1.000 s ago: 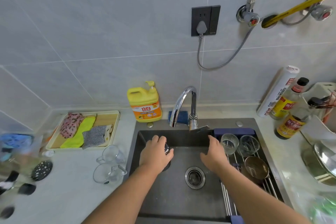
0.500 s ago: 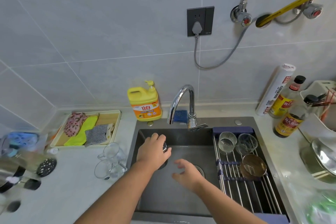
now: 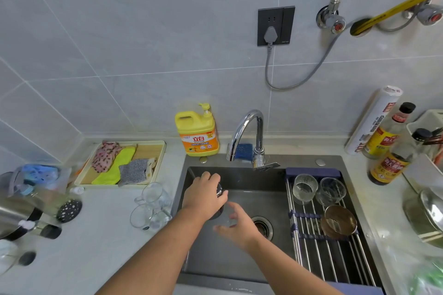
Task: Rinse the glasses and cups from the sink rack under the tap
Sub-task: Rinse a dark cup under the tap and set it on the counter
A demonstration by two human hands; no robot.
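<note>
The dark grey steel sink [image 3: 239, 258] below the curved chrome tap [image 3: 247, 132] is cut off at the bottom edge. The roll-up rack of steel rods with blue end bars [image 3: 318, 251], which lies across the sink right of the tap, runs out of view there too. Both forearms cover much of the basin floor.

The left hand [image 3: 203, 196], just below and left of the tap's spout, is curled over a dark round vessel [image 3: 217, 213]. Only a shiny glint at its top and a dark edge under the palm show, so what kind of cup it is cannot be told. The right hand [image 3: 239, 225], below the tap, is released, its fingers spread and blurred, grasping nothing. Whether it touches the vessel is unclear.

On the rack, right of the tap, stand a ribbed clear glass [image 3: 305, 188], a plain clear glass [image 3: 332, 190] and, nearer the camera, a brown round cup [image 3: 339, 221].

A second ago the right hand was at the rack's edge beside the ribbed glass; it has since come away to the middle. The left hand has kept its grip and place.
</note>
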